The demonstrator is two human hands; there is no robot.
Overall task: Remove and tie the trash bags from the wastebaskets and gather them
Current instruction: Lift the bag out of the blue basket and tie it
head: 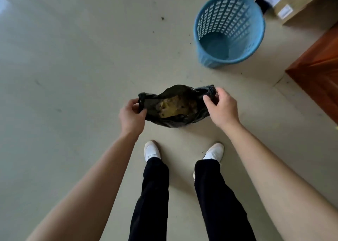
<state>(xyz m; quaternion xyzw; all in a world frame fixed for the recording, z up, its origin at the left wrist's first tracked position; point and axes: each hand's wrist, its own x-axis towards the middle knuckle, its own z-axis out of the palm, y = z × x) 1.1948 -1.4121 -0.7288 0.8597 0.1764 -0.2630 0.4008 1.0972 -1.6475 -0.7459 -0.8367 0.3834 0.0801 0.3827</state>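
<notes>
Your left grip (130, 115) and right grip (222, 108) pinched opposite edges of the black plastic trash bag (172, 120), out of the blue lattice wastebasket (229, 30); tying needed them crossed.

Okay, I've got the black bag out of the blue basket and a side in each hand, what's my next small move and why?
Probably bring the two gathered ends together over the middle and cross them for a knot. The left hand and right hand each pinch a side of the black bag, its mouth gapes open with yellowish trash showing, and the blue basket already stands empty.
</notes>
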